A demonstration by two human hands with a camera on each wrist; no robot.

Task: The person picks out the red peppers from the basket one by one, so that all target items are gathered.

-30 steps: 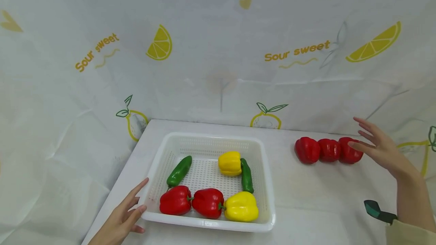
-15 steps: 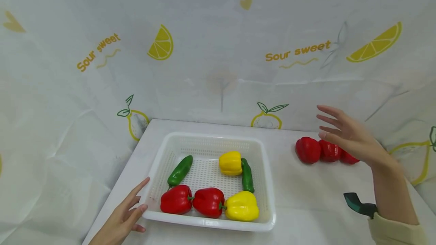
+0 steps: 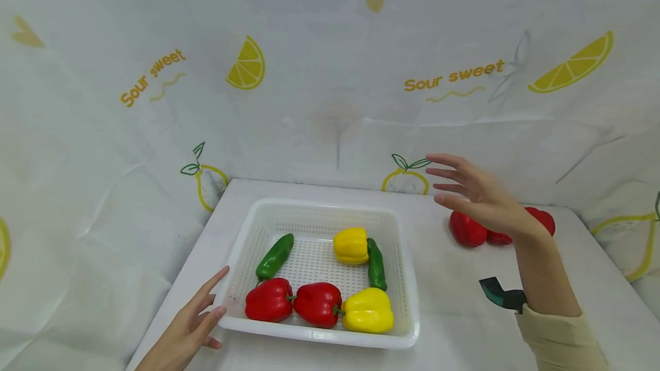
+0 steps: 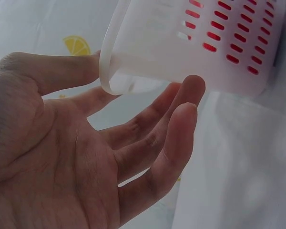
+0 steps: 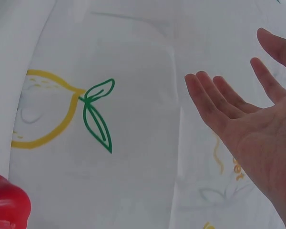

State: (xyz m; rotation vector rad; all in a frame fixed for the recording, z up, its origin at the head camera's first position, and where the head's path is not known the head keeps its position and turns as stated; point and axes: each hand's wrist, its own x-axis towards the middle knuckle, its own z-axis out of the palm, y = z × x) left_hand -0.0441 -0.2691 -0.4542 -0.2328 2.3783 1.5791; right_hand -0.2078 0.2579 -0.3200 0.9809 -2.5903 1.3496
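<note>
My left hand (image 3: 188, 325) is at the front left corner of a white plastic basket (image 3: 309, 334), its thumb and fingers at the rim and wall. In the left wrist view the fingers (image 4: 152, 138) are loosely extended against the basket's outside. My right hand (image 3: 476, 193) hovers in the air right of the basket, fingers spread and holding nothing. Behind it sit several red bell peppers (image 3: 466, 231), partly covered by the hand and wrist. Inside the basket lie two red bell peppers (image 3: 318, 304), two yellow bell peppers (image 3: 368, 311) and two green chili peppers (image 3: 275, 257).
A white table (image 3: 454, 314) carries everything. Behind it hangs a white sheet (image 3: 319, 73) printed with lemons and lettering. A dark strap end (image 3: 500, 293) sticks out from the right wrist, above a beige sleeve (image 3: 559, 339).
My right hand has moved left from over the rightmost loose red pepper, past the row and toward the basket, with nothing in it. The left hand stays at the basket corner.
</note>
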